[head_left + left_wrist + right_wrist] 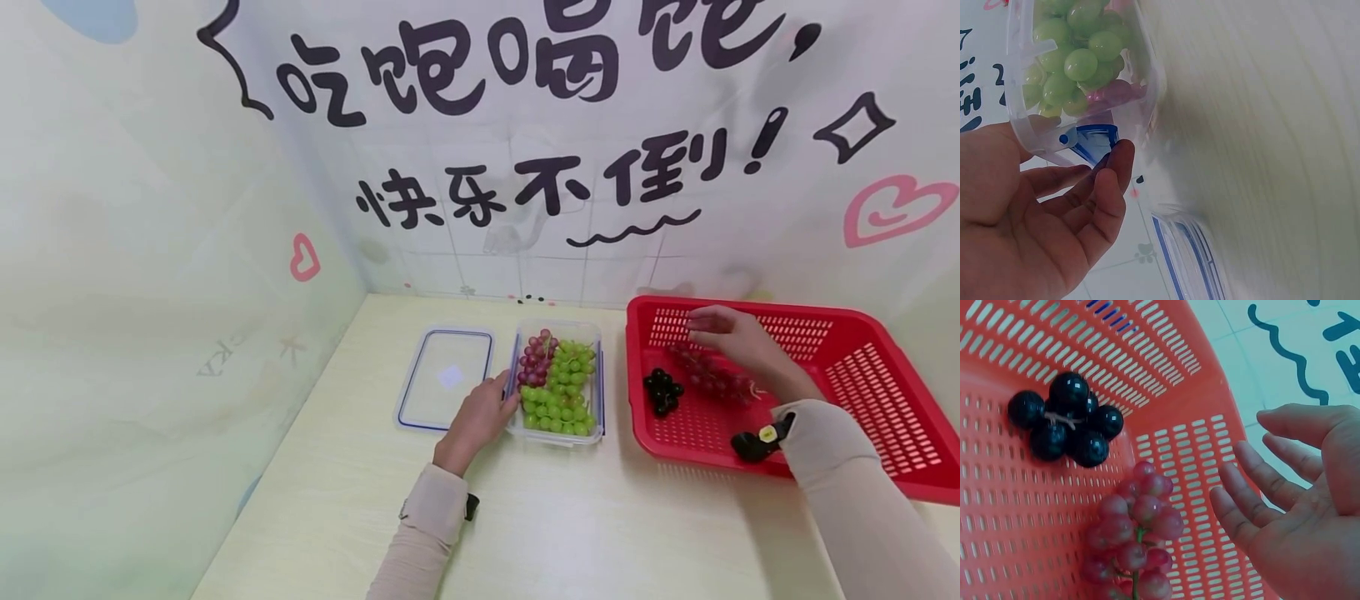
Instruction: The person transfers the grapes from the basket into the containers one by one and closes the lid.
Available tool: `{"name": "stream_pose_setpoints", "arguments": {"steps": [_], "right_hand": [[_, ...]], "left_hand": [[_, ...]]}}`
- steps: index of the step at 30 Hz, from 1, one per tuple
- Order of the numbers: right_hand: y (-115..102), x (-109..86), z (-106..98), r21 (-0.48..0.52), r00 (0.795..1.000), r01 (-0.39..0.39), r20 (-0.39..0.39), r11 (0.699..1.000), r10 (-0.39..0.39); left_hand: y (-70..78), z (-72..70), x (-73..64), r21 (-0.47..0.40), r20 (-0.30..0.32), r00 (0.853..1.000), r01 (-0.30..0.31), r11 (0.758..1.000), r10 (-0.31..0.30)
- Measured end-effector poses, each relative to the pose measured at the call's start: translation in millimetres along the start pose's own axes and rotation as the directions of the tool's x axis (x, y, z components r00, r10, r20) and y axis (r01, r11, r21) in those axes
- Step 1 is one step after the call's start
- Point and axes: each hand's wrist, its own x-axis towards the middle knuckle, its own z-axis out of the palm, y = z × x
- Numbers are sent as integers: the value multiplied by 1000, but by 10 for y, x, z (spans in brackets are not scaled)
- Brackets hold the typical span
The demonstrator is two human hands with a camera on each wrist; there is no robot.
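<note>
My left hand [480, 412] grips the left side of a clear food container [557, 442], its thumb by the wall and its fingertips at a blue latch [1094, 140]. Inside the container lie red grapes [537, 360] at the back left and bunches of green grapes [557, 412] along the front and right. Over a red plastic basket [757, 306] hovers my right hand [738, 337], fingers spread and slightly bent, holding nothing. Below it in the basket are a bunch of red grapes [1138, 531] and a small bunch of black grapes [1066, 422], both apart from the hand.
A clear lid [446, 379] with a blue seal lies flat on the pale table [555, 533], left of the container. Behind the table stands a wall [525, 242] covered with printed lettering. The basket's raised, slotted sides surround the grapes at right.
</note>
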Motion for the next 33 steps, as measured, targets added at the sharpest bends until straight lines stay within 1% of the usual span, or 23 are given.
{"name": "stream_pose_setpoints", "arguments": {"steps": [6, 10, 18, 27, 33], "right_hand": [[45, 26, -31, 19, 1000, -15, 11, 1000, 14], [72, 53, -46, 12, 1000, -8, 20, 1000, 7], [130, 97, -61, -25, 1000, -7, 28, 1000, 7], [206, 92, -76, -86, 999, -18, 33, 996, 21], [327, 139, -71, -92, 997, -38, 69, 995, 44]], "left_hand": [[-2, -5, -5, -5, 2, 1000, 6, 1000, -6], [2, -6, -8, -9, 5, 1000, 4, 1000, -4], [20, -9, -14, -14, 12, 1000, 8, 1000, -8], [24, -15, -18, -14, 5, 1000, 6, 1000, -6], [29, -25, -17, -15, 6, 1000, -1, 1000, 1]]}}
